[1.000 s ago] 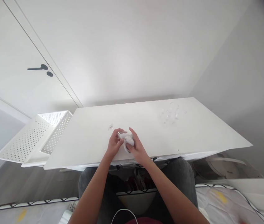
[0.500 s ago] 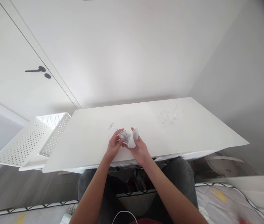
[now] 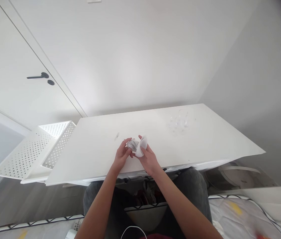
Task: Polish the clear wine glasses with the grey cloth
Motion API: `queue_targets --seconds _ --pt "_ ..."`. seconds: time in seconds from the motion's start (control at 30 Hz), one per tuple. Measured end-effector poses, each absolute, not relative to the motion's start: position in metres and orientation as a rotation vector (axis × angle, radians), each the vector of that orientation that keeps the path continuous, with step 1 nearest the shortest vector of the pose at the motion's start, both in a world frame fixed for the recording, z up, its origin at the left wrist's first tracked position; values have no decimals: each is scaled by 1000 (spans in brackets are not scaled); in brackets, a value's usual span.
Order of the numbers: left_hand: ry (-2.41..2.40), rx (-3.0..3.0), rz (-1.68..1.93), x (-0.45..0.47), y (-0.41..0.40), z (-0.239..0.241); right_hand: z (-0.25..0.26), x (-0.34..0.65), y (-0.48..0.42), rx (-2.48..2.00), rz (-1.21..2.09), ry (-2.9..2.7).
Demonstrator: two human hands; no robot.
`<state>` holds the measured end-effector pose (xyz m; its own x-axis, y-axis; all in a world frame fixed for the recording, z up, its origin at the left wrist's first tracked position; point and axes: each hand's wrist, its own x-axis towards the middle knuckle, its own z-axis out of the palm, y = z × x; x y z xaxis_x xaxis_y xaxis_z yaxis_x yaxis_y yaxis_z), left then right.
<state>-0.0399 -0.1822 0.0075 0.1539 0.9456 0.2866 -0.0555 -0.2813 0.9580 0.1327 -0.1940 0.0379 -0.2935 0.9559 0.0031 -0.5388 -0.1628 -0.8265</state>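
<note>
Just above the front middle of the white table, my two hands meet over a crumpled white cloth; it could also be a tissue. My left hand pinches its left part, where a greyish, rounded piece shows between the fingers; whether that is a separate object I cannot tell. My right hand is wrapped around the cloth's right part, which flares up in a cone-like fold past the thumb. A small clear piece lies on the table beyond my left hand.
Several clear, see-through pieces are grouped on the table's right half. A white perforated basket adjoins the left edge. Behind it is a door with a black handle. A wall runs along the back, and my knees are under the front edge.
The cloth's flared right part has turned and folded slightly in my right fingers. Both hands stay in nearly the same place, and the view has shifted a little.
</note>
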Motion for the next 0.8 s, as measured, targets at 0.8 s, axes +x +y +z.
queue_targets --seconds 0.8 --pt "1144 1388 1429 -42 -173 0 27 158 -190 -881 705 -2294"
